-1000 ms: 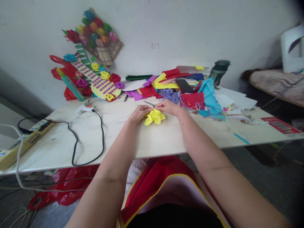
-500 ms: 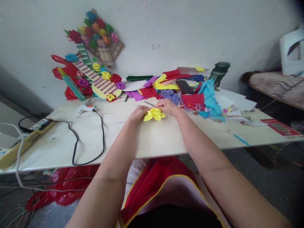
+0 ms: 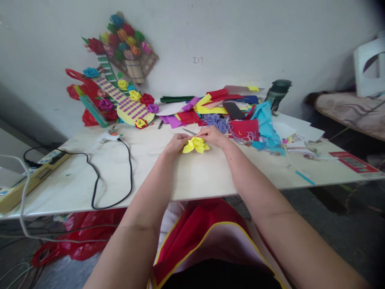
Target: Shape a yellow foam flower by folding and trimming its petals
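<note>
A yellow paper flower (image 3: pixel 196 145) with pointed petals is held low over the table between my two hands. My left hand (image 3: pixel 178 143) pinches its left edge, fingers closed. On the other side my right hand (image 3: pixel 211 135) has its fingers closed at the flower's upper right edge. A thin pointed metal blade (image 3: pixel 189 131), perhaps of scissors, shows just behind the flower between the hands; its other end is hidden by my right hand. Beyond the right hand lie a tangle of purple yarn (image 3: pixel 217 122) and a red piece of crepe paper (image 3: pixel 245 129).
A glue gun (image 3: pixel 108 135) with a looping black cord (image 3: pixel 95 188) lies on the left, near a power strip (image 3: pixel 39 176). Paper-flower guitars (image 3: pixel 132 111) lean at the back left. A phone (image 3: pixel 234 110), blue crepe paper (image 3: pixel 267 122) and a dark bottle (image 3: pixel 278 93) stand or lie behind.
Almost nothing differs. The flower and both hands keep their place and grip, with only a very slight shift of the view.
</note>
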Demonstrator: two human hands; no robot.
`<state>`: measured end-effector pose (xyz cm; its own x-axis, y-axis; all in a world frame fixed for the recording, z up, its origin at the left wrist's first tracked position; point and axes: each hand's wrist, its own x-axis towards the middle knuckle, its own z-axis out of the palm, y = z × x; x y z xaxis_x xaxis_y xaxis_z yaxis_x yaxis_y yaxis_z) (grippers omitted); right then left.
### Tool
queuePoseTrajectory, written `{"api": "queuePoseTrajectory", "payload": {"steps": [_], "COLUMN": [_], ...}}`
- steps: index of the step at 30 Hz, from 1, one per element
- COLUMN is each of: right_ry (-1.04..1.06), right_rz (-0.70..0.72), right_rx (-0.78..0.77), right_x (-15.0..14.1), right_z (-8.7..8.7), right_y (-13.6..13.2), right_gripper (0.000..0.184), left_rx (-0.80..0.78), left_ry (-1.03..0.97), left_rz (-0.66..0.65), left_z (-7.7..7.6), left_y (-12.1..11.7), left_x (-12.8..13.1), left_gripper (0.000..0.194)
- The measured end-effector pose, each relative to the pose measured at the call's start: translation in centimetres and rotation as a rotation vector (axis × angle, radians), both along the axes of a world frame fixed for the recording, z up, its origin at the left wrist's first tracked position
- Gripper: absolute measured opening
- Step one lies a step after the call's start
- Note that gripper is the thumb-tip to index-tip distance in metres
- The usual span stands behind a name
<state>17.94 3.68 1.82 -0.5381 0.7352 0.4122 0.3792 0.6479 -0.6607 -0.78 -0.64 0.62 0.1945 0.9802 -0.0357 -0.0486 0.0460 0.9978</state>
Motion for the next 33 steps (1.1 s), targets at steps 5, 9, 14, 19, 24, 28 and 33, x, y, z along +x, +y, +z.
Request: {"api": "queuePoseTrajectory", "payload": {"steps": [5, 9, 14, 19, 24, 28, 33], "right_ry": [-0.003, -0.014, -0.063, -0.139, -0.145, -0.134, -0.095], "right_rz": [-0.01, -0.014, -0.016, 0.011, 0.022, 0.032, 0.052], "right_rx": [-0.054, -0.08, -0.125, -0.213, -0.141, 0.015, 0.071], "right_x": [0.0, 0.1, 0.3, 0.6, 0.7, 0.7, 0.7], "right_z": [-0.1, 0.1, 0.6, 1.0, 0.8, 0.3, 0.2], "right_y": [-0.1, -0.4, -0.8, -1.1, -0.7, 0.1, 0.3], "right_gripper": [0.018, 0.019, 0.021, 0.024, 0.025, 0.022, 0.022], "left_rx": [0.013, 0.033, 0.048, 0.05, 0.066, 0.063, 0.002], "left_ry": [0.042, 0.051, 0.06, 0.09, 0.092, 0.048, -0.06], "left_rz": [-0.001, -0.003, -0.002, -0.002, -0.006, -0.009, -0.015], "left_z": [-0.1, -0.2, 0.2, 0.5, 0.3, 0.1, 0.1], "left_y": [0.0, 0.0, -0.3, -0.6, -0.4, -0.2, -0.1], "left_x": [-0.2, -0.3, -0.2, 0.0, -0.1, -0.1, -0.2], "left_gripper": [0.026, 0.026, 0.027, 0.029, 0.026, 0.025, 0.024]}}
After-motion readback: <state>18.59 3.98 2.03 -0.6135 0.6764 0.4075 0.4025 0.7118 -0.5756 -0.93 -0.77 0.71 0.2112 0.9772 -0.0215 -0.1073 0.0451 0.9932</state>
